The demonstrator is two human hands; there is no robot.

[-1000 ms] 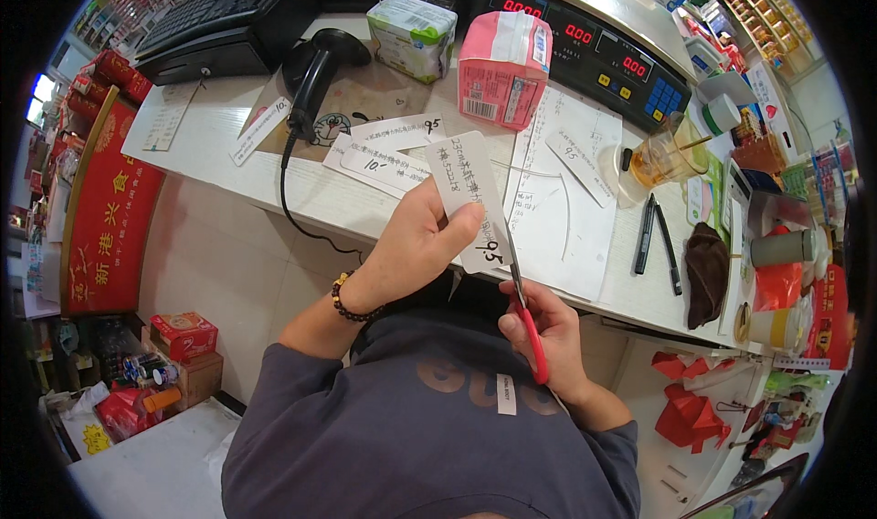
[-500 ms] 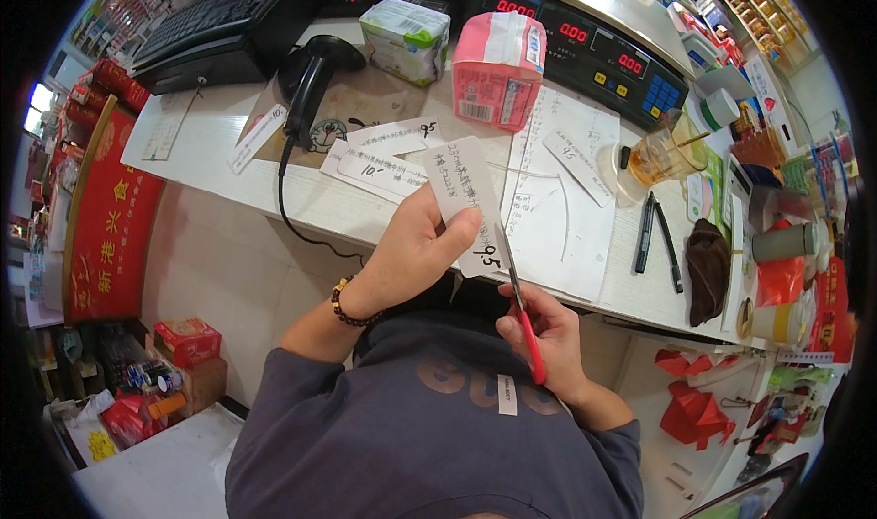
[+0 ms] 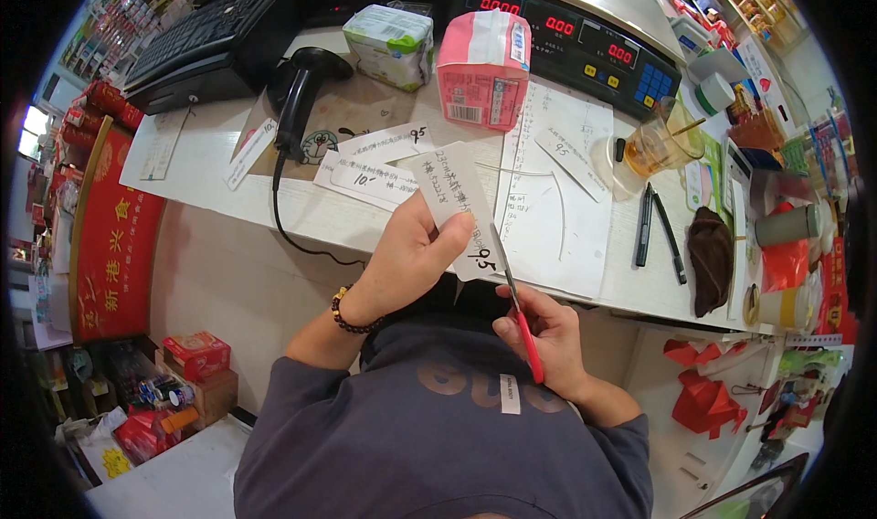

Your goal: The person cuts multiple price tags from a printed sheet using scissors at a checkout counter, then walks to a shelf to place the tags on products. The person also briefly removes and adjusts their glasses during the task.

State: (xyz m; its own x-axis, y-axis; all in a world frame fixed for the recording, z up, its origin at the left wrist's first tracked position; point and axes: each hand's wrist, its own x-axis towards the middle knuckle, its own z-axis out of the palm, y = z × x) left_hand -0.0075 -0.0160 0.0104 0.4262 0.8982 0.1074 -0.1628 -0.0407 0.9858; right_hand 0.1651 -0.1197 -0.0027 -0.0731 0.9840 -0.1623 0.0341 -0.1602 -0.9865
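My left hand (image 3: 408,254) pinches a white handwritten card (image 3: 449,183) between thumb and fingers, above the counter's near edge. The card is held slanted, its writing facing up. In my right hand (image 3: 555,338) is a pair of scissors with red handles (image 3: 527,344). Their narrow metal blades point up and away, along the card's right edge. From this angle I cannot tell whether the blades are biting into the card. Other handwritten cards (image 3: 365,176) lie on the counter just beyond my left hand.
A black barcode scanner (image 3: 297,108) with a cord stands at left. Behind are a pink pack (image 3: 484,71), a green-white pack (image 3: 390,46) and a weighing scale (image 3: 585,48). At right are paper sheets (image 3: 566,227), black pens (image 3: 644,231), a cup (image 3: 660,144) and a brown pouch (image 3: 709,261).
The view has shifted a little, so the counter items sit slightly differently in the picture. Both hands keep their grips, with the card and scissors in nearly the same place.
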